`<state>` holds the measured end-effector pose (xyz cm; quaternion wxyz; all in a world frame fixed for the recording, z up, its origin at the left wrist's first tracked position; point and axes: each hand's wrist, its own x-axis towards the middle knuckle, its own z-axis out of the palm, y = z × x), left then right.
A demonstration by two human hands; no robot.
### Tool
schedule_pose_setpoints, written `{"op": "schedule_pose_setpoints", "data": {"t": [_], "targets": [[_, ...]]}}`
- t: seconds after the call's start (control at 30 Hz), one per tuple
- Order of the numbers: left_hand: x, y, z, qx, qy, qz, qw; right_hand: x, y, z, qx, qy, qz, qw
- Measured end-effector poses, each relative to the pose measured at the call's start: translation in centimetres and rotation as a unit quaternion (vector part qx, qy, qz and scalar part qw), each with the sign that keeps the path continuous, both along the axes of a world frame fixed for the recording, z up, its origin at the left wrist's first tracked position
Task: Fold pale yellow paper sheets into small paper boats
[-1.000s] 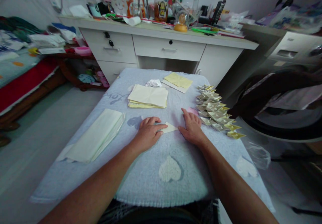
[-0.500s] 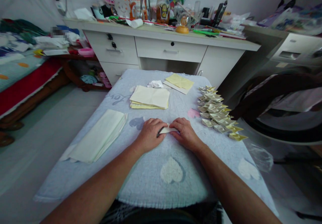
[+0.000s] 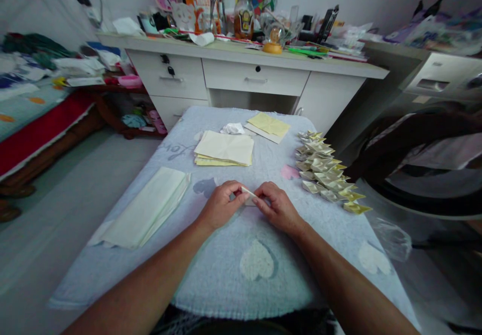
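Note:
Between my hands is a small folded piece of paper (image 3: 249, 193), pale, with one narrow edge raised. My left hand (image 3: 225, 202) pinches its left end between thumb and fingers. On the other side my right hand (image 3: 275, 202) closes on the right end, thumb along the near side. Fingers cover part of the paper, so its full shape is hidden. Beyond my hands lies a stack of cream and yellow paper sheets (image 3: 225, 147). Rows of folded paper boats (image 3: 327, 174) stand to the right on the cloth-covered table (image 3: 211, 274).
A long folded bundle of pale paper (image 3: 145, 207) lies at the left. Crumpled white paper (image 3: 232, 128) and yellow sheets (image 3: 269, 124) are at the far side. Behind stands a white desk (image 3: 256, 76) crowded with jars and clutter; a washing machine (image 3: 437, 84) is at the right.
The folded paper lay low between my fingers; now its edge is lifted and tilted. Both hands have shifted from pressing along it to pinching it with the thumbs nearer each other.

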<state>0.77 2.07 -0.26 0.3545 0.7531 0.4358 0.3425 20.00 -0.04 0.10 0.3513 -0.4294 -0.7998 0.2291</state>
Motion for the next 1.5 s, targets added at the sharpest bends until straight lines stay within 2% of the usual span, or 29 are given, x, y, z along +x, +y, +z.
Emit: {"op": "schedule_pose_setpoints", "data": {"t": [0.23,0.47,0.7,0.93,1.03,1.17,1.23,1.3,1.37,1.4,1.5], "targets": [[-0.2,-0.1,0.2,0.01,-0.106,0.0,0.994,-0.3,-0.3,0.3,-0.034,0.038,0.027,0.998],[-0.5,0.0,0.1,0.0,-0.092,-0.008,0.996,-0.5,-0.3,0.2,-0.064,0.066,0.04,0.995],[-0.3,-0.2,0.1,-0.025,-0.12,-0.021,0.992,-0.4,-0.4,0.4,-0.082,0.086,0.036,0.992],[-0.5,-0.1,0.3,-0.022,-0.128,0.007,0.992,-0.2,-0.4,-0.2,-0.107,0.093,0.046,0.989],[-0.6,-0.1,0.3,-0.045,-0.155,0.013,0.987,-0.2,-0.4,-0.1,-0.102,0.092,0.028,0.99],[-0.4,-0.5,0.3,-0.114,-0.184,0.0,0.976,-0.4,-0.4,-0.1,-0.08,0.083,0.004,0.993],[-0.2,-0.8,0.3,-0.136,-0.189,0.008,0.972,-0.3,-0.3,-0.2,-0.05,0.093,-0.052,0.993],[0.0,-0.9,0.3,-0.142,-0.199,0.02,0.97,-0.3,-0.2,-0.3,-0.007,0.122,-0.137,0.983],[0.1,-1.1,0.2,-0.119,-0.212,0.038,0.969,-0.2,-0.2,-0.2,0.012,0.154,-0.195,0.969],[0.1,-1.1,0.2,-0.098,-0.213,0.047,0.971,-0.1,-0.2,-0.1,-0.001,0.163,-0.199,0.966],[0.3,-1.2,0.0,-0.014,-0.179,0.071,0.981,-0.4,-0.4,0.1,-0.102,0.183,-0.137,0.968]]}}
